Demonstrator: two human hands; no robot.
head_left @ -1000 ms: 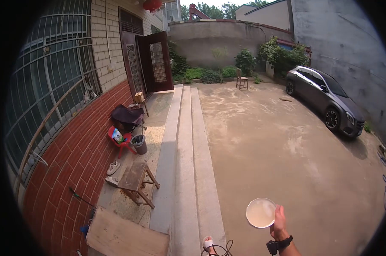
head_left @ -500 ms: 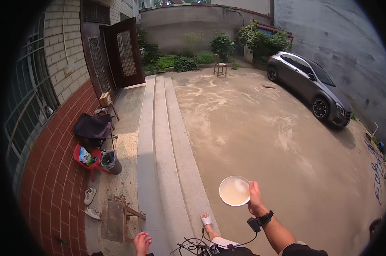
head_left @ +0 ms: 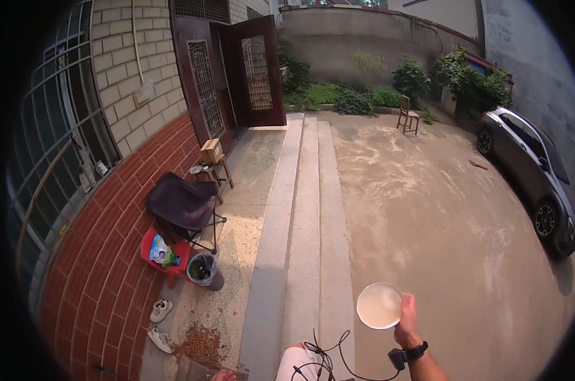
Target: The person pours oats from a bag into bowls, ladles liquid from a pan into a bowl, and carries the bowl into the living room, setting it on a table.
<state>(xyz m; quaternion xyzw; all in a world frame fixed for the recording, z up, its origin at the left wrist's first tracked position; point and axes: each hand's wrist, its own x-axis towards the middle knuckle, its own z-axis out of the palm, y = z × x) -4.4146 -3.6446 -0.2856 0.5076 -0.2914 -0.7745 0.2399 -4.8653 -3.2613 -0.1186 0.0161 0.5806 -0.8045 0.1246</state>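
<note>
My right hand (head_left: pixel 407 320) grips the rim of a round white bowl (head_left: pixel 379 306), thumb on the upper side. Pale, cloudy liquid fills much of the bowl, which is held out over the concrete yard. At the bottom edge, only the fingers of my left hand (head_left: pixel 224 376) show; they look loosely apart with nothing visible in them. That hand is nearest to the wooden stool (head_left: pixel 198 369), mostly cut off by the frame; contact cannot be made out. A black strap with a small box (head_left: pixel 399 357) sits on my right wrist.
Long stone steps (head_left: pixel 303 254) run between the tiled porch and the yard. Along the brick wall stand a bin (head_left: pixel 214 281), a red stool (head_left: pixel 179 259), a folding chair (head_left: pixel 182 202) and shoes (head_left: pixel 162 310). Brown bits (head_left: pixel 202 344) litter the porch. A car (head_left: pixel 532 171) is parked right.
The view has turned left and moved forward along the steps. My left hand and the wooden stool have slipped toward the bottom edge. My right hand still holds the bowl.
</note>
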